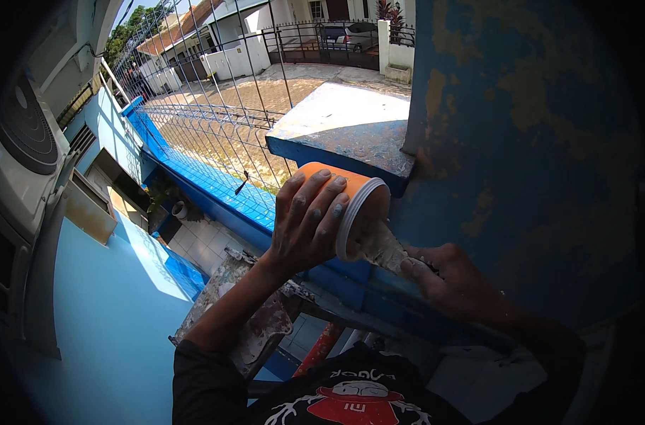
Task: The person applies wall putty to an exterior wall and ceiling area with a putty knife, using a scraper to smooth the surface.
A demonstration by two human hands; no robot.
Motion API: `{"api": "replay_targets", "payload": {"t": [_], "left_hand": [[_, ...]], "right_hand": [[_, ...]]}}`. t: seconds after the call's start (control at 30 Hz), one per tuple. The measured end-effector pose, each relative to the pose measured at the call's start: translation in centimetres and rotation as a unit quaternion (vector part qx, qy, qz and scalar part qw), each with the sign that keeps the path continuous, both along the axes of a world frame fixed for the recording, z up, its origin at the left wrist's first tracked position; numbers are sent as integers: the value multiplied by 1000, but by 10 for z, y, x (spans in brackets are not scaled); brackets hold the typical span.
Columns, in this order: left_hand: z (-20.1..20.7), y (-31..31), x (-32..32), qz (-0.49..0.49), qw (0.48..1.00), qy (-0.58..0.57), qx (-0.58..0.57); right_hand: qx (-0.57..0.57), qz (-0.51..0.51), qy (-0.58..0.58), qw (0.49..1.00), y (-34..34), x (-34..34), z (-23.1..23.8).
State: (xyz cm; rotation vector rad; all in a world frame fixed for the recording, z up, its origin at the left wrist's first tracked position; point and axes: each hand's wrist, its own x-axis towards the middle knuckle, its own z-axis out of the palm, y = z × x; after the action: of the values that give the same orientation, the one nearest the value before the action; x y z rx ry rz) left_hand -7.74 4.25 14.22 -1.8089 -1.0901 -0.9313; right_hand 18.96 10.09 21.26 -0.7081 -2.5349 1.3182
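Note:
My left hand (307,221) is wrapped around an orange plastic tub (352,184) with a white rim, its fingers spotted with whitish-grey smears. The tub is tilted on its side, its mouth toward the right. My right hand (446,278) grips the handle end of a putty knife (380,246) thickly coated in off-white paste. Its coated end reaches into the tub's mouth at the lower edge. The handle is mostly hidden in my fingers. Tub and knife are held in front of the blue wall.
A paint-worn ledge (351,131) juts out just beyond the tub. To its left runs a wire mesh fence (216,92). The patchy blue wall (521,163) fills the right. Below my left forearm lies a paste-stained plank (227,280), near a red pole (319,348). An air-conditioner unit (26,127) hangs left.

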Motion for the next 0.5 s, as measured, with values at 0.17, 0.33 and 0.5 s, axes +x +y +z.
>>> {"api": "replay_targets", "payload": {"t": [0.17,0.33,0.5], "left_hand": [[-5,6,-4,9,1000,6,21],[5,2,-8,37,999,-19,21],[18,4,-33,95,986,-133,18]], "right_hand": [[-153,-11,-48,987,3,0,11],[-343,-65,-33,937,15,6,24],[-326,-141,54,933,16,41,37]]}}
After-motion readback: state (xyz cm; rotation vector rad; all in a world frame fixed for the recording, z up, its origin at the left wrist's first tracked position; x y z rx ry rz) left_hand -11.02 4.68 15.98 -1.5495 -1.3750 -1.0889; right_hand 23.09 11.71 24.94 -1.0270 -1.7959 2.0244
